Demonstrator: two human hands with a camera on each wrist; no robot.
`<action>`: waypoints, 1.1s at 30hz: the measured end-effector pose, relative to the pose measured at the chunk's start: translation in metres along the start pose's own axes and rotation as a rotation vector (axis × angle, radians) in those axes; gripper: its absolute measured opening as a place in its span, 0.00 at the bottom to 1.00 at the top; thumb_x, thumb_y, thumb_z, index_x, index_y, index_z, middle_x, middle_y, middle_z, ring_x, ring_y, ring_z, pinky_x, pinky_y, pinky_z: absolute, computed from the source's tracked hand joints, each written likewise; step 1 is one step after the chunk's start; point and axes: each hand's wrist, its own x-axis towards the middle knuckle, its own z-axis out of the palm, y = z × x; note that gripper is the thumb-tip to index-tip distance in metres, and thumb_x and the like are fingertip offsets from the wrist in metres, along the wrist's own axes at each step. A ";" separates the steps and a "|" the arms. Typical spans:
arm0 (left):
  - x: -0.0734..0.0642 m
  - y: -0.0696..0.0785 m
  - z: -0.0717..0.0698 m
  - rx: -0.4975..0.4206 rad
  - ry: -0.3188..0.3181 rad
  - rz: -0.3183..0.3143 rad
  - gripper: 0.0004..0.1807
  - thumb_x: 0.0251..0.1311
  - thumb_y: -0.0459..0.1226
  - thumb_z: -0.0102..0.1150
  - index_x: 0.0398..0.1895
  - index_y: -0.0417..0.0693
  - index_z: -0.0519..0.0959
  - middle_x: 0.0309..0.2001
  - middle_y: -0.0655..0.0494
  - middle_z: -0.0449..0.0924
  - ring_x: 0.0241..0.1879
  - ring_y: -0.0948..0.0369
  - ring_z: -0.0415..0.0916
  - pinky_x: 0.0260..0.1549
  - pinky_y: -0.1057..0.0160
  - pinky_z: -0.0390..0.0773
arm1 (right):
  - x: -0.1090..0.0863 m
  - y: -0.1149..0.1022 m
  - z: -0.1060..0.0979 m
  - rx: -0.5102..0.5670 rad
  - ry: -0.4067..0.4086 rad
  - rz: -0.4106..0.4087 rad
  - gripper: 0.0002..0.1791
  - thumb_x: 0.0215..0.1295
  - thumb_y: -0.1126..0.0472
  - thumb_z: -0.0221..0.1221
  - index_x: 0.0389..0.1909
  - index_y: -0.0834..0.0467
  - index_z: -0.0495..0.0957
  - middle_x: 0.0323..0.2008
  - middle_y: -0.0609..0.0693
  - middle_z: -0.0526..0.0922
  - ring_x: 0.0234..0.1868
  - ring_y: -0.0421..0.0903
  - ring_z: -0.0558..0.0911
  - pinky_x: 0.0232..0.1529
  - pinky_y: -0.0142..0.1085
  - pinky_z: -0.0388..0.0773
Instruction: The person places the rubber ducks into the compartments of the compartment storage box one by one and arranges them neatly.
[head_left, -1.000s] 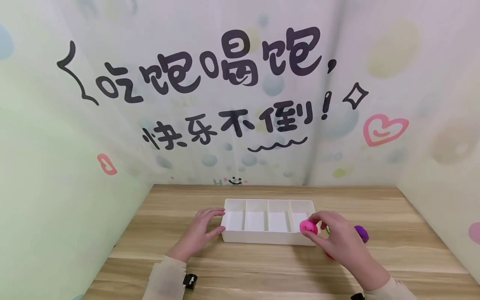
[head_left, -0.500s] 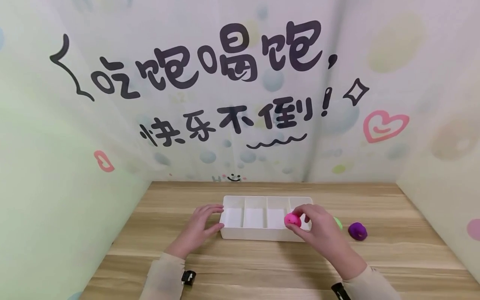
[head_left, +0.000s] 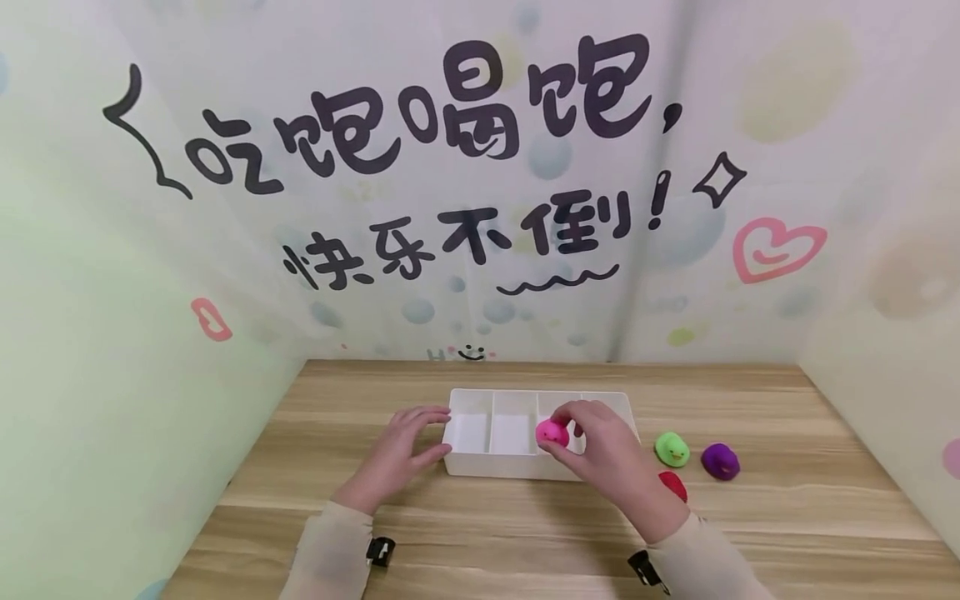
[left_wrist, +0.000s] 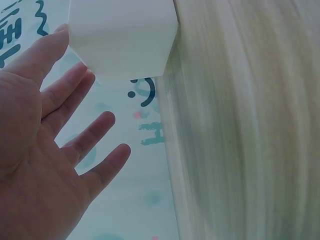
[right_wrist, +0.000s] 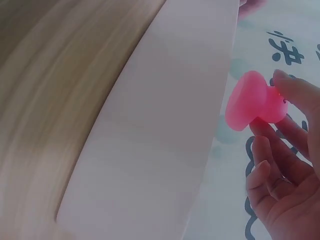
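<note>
White tray [head_left: 506, 467]: wooden table [head_left: 480, 550] is stretching along its front edge.
Left hand [head_left: 396, 455], fingers spread wide, is touching its left end; right hand [head_left: 603, 450], angling inward, is pinching a pink toy [head_left: 551, 433] above the rim by the third compartment [head_left: 549, 405] from left.

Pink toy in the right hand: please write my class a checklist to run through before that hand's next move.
1. Right hand pinching the pink toy: ok.
2. Pink toy higher than the front rim of the white tray: ok in the right wrist view.
3. Left hand steadying the tray: cannot tell; the fingertips appear to touch its left end, but how firmly does not show.
4. Third compartment from the left fully visible: not ok; the toy and right hand cover part of it.
5. Green toy and purple toy outside the tray: ok.
6. Red toy fully visible: not ok; the right arm partly hides it.
</note>
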 end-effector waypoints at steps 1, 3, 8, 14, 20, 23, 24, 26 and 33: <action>0.000 0.000 0.000 -0.002 0.000 -0.003 0.26 0.66 0.42 0.69 0.66 0.46 0.78 0.71 0.55 0.74 0.73 0.47 0.64 0.74 0.43 0.66 | 0.002 -0.002 0.001 0.007 -0.005 0.002 0.20 0.49 0.54 0.81 0.40 0.52 0.83 0.32 0.40 0.81 0.36 0.43 0.77 0.35 0.29 0.79; 0.000 0.001 0.001 -0.008 0.004 -0.006 0.26 0.66 0.41 0.69 0.65 0.47 0.78 0.70 0.56 0.74 0.73 0.47 0.65 0.74 0.42 0.67 | 0.005 -0.005 0.004 0.017 -0.016 0.003 0.21 0.50 0.53 0.81 0.41 0.52 0.83 0.33 0.40 0.82 0.36 0.42 0.77 0.35 0.29 0.79; 0.000 0.001 0.001 -0.011 0.006 -0.024 0.26 0.65 0.41 0.69 0.65 0.48 0.78 0.71 0.56 0.74 0.73 0.48 0.65 0.73 0.42 0.67 | 0.011 -0.011 0.011 0.027 -0.032 -0.001 0.19 0.52 0.51 0.80 0.40 0.51 0.83 0.32 0.39 0.81 0.35 0.39 0.75 0.35 0.29 0.79; 0.000 0.001 0.001 0.005 0.007 -0.015 0.26 0.66 0.42 0.69 0.65 0.48 0.78 0.71 0.56 0.74 0.72 0.47 0.66 0.73 0.42 0.68 | 0.018 -0.015 0.019 0.037 -0.023 -0.018 0.18 0.52 0.52 0.80 0.38 0.51 0.83 0.30 0.41 0.80 0.35 0.43 0.77 0.34 0.29 0.78; -0.001 -0.001 0.001 0.008 0.033 0.025 0.25 0.65 0.41 0.69 0.64 0.47 0.78 0.69 0.54 0.75 0.71 0.46 0.67 0.71 0.41 0.70 | 0.025 -0.018 0.027 0.049 -0.005 -0.062 0.19 0.51 0.53 0.80 0.38 0.53 0.83 0.30 0.42 0.80 0.34 0.46 0.79 0.33 0.29 0.78; -0.001 -0.001 0.001 -0.002 0.024 0.019 0.25 0.66 0.42 0.69 0.64 0.48 0.78 0.70 0.56 0.75 0.71 0.48 0.67 0.71 0.43 0.70 | 0.028 -0.021 0.029 0.054 -0.020 -0.063 0.18 0.52 0.52 0.80 0.38 0.53 0.83 0.30 0.42 0.80 0.35 0.47 0.79 0.34 0.30 0.78; 0.000 -0.002 0.001 -0.005 0.021 0.016 0.25 0.66 0.42 0.69 0.64 0.48 0.78 0.70 0.56 0.75 0.71 0.48 0.66 0.71 0.43 0.70 | 0.029 -0.022 0.029 0.053 -0.028 -0.057 0.18 0.52 0.52 0.80 0.38 0.52 0.83 0.31 0.42 0.80 0.35 0.46 0.79 0.35 0.30 0.78; 0.000 -0.002 0.001 -0.015 0.010 0.003 0.25 0.66 0.42 0.69 0.64 0.48 0.78 0.70 0.57 0.75 0.72 0.49 0.66 0.72 0.44 0.69 | 0.031 -0.024 0.031 0.049 -0.045 -0.047 0.17 0.54 0.51 0.79 0.38 0.52 0.83 0.32 0.41 0.80 0.36 0.46 0.80 0.35 0.30 0.79; 0.000 -0.001 0.001 -0.022 0.011 -0.004 0.24 0.66 0.42 0.69 0.63 0.49 0.79 0.69 0.58 0.75 0.71 0.49 0.66 0.72 0.44 0.69 | 0.039 -0.031 0.037 0.061 -0.082 -0.029 0.16 0.55 0.51 0.78 0.39 0.50 0.82 0.33 0.41 0.81 0.38 0.47 0.80 0.36 0.31 0.79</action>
